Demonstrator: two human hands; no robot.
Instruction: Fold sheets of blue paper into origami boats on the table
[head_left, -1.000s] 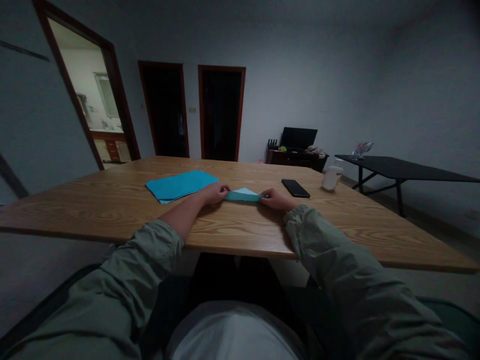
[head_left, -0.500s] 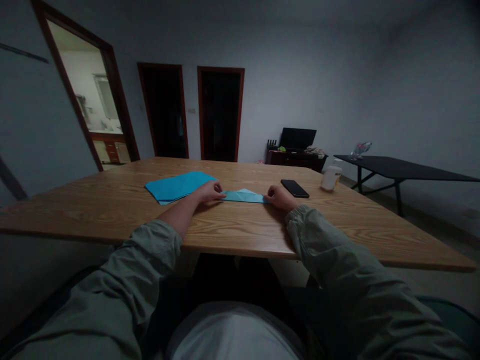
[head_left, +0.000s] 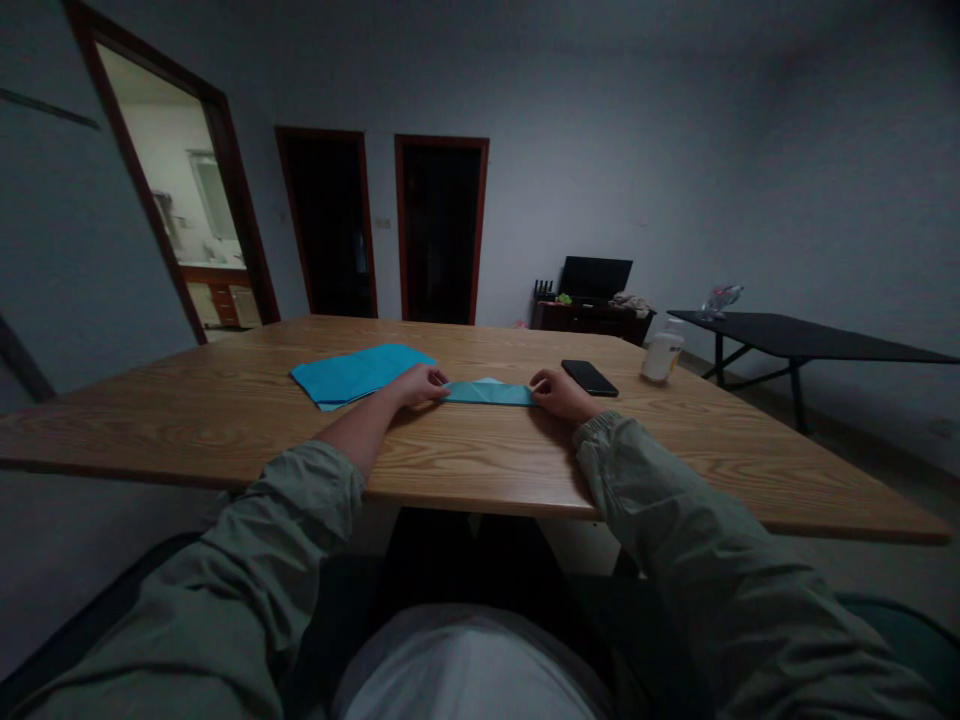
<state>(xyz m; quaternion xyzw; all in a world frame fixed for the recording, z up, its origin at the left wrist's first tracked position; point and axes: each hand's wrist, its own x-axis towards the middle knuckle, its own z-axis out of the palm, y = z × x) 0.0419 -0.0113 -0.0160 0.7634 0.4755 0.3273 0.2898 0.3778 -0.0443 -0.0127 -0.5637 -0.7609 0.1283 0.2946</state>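
Note:
A folded strip of teal paper (head_left: 487,394) lies flat on the wooden table (head_left: 225,430), with a small pale peak showing along its far edge. My left hand (head_left: 420,385) holds its left end, and my right hand (head_left: 559,395) holds its right end. The fingers hide both tips of the strip. Just left of my left hand lies a flat sheaf of bright blue paper (head_left: 360,373), its corner close to my wrist.
A black phone (head_left: 589,377) lies just beyond my right hand, and a white bottle (head_left: 662,358) stands further right. A black table (head_left: 795,338) stands to the right. Behind the wooden table is a dark cabinet (head_left: 589,322) holding a dark screen.
The pale triangular flap on the paper has sunk lower, leaving a flatter strip. My hands have stayed at its two ends.

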